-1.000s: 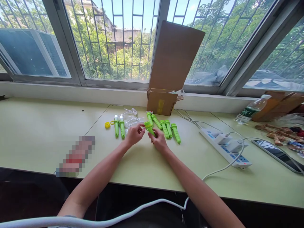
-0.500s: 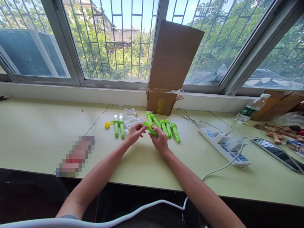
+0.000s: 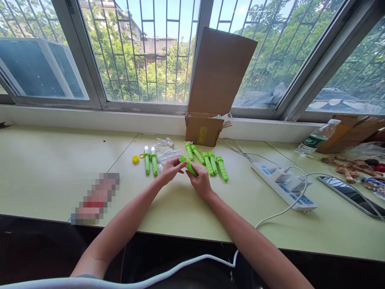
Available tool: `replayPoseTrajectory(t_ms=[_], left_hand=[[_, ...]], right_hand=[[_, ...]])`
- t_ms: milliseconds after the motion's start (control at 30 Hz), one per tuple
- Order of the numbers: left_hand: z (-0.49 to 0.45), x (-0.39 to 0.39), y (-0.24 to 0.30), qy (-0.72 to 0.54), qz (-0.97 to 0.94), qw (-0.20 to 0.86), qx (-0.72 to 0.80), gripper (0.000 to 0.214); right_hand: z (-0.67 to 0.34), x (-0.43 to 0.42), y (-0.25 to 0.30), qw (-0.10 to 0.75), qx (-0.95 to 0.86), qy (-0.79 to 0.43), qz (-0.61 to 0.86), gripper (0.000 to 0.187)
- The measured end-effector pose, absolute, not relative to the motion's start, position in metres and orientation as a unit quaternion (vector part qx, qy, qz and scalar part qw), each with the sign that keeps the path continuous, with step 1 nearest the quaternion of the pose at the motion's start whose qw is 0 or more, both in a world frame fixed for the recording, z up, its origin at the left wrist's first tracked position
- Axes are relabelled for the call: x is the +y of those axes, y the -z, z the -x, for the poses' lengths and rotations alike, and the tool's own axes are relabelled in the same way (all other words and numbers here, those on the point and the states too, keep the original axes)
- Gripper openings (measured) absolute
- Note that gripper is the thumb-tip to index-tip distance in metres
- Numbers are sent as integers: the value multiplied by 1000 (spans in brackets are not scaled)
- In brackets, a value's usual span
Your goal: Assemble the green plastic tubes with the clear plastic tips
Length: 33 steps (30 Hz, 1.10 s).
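Between both hands is a green ridged plastic tube (image 3: 190, 168), tilted, its wider collar end toward the upper left. My left hand (image 3: 171, 170) pinches the collar end with thumb and fingers. Around the lower part of the same tube, my right hand (image 3: 201, 180) is closed. To the right of the held tube lie several similar green tubes (image 3: 222, 168). Two green tubes with clear tops (image 3: 146, 161) lie to the left, with a yellow ring (image 3: 135, 159) beside them. Clear plastic pieces (image 3: 168, 153) are scattered behind my left hand.
An open cardboard box (image 3: 201, 129) stands against the window sill. At right are a white power strip (image 3: 284, 186) with plugs and cables, a phone (image 3: 349, 194), a water bottle (image 3: 317, 138) and wooden pieces (image 3: 345, 168). A white cable (image 3: 180, 263) crosses in front of me.
The held green tube has shifted slightly left and down with my hands. My right-hand fingers sit a little differently on it. Other objects on the table stay in place.
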<state>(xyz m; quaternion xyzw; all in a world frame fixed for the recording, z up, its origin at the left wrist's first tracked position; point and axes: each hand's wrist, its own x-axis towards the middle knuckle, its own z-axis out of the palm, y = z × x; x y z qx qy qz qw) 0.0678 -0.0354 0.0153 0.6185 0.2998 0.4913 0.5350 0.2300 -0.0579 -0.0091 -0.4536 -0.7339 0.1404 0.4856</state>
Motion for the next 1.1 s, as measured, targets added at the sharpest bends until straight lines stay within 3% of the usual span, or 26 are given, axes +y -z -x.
replayPoseTrajectory(t_ms=[400,567,667,900,1100], left_hand=[[-70,-36,-17,-496,-629,510,312,42],[-69,-34,-15,-480,-655,488,322,45],[-70,-33,-11,-481,-693,403,356,47],[-60,-33,-10,-398,-777,33,487,43],[-46,-25,-16,-348,-765,-56,539,30]], right_hand=[[-226,-63,5,494,-678,-300,454,27],[-227,-61,5,484,-629,-430,431,24],[-227,-59,6,481,-614,-458,426,26],[-227,-53,10,483,-648,-391,440,27],[-231,-48,14,491,-681,-275,469,25]])
